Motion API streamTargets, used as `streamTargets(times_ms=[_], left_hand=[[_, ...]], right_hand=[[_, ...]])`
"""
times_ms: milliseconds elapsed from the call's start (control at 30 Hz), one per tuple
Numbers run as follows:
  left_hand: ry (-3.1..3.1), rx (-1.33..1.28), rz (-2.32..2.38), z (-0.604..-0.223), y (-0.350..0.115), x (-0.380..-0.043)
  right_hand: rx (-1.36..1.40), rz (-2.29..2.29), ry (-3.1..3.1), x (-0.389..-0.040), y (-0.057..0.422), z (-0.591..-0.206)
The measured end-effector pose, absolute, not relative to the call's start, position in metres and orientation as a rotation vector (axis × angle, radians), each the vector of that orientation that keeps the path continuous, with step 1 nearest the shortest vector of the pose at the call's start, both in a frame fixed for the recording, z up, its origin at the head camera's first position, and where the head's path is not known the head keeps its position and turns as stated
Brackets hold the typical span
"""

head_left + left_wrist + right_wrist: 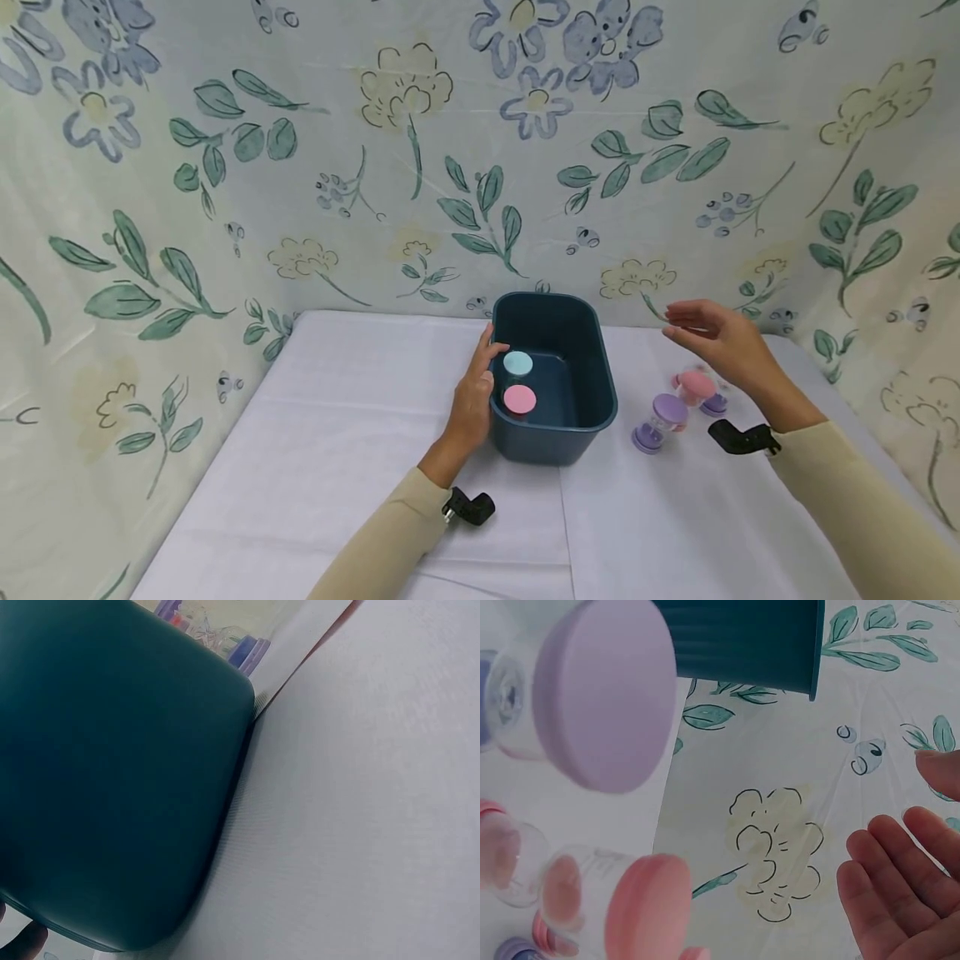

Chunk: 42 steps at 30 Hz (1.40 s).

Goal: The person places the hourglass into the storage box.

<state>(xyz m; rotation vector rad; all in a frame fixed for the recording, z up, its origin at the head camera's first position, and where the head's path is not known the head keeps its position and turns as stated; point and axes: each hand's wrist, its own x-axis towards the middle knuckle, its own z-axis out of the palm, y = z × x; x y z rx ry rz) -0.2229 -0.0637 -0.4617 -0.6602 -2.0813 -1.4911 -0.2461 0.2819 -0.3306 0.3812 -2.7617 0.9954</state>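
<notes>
A dark teal plastic bin (551, 446) stands upright on the table. My left hand (472, 404) holds its left wall, with a finger over the rim; in the left wrist view only fingertips (24, 943) show beside the bin wall (120, 780). Inside, along the left side, stand a sand timer with a light blue cap (517, 363) and a pink-capped sand timer (520, 399). My right hand (716, 337) is raised, empty, with loosely bent fingers. Below it are a purple sand timer (660, 423), a pink sand timer (696, 387) and others partly hidden.
A white cloth (337, 433) covers the table. Behind it hangs a floral curtain (420, 167), close to the bin's far end. The loose sand timers stand close together to the right of the bin.
</notes>
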Motion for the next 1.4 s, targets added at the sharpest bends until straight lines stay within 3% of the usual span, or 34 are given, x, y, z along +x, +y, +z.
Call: streamTargets(times_ms=[1400], left_hand=[[-2.099, -0.652, -1.464, -0.460, -0.064, -0.222]], right_hand=[[0.101, 0.949, -2.840, -0.272, 0.344, -0.370]])
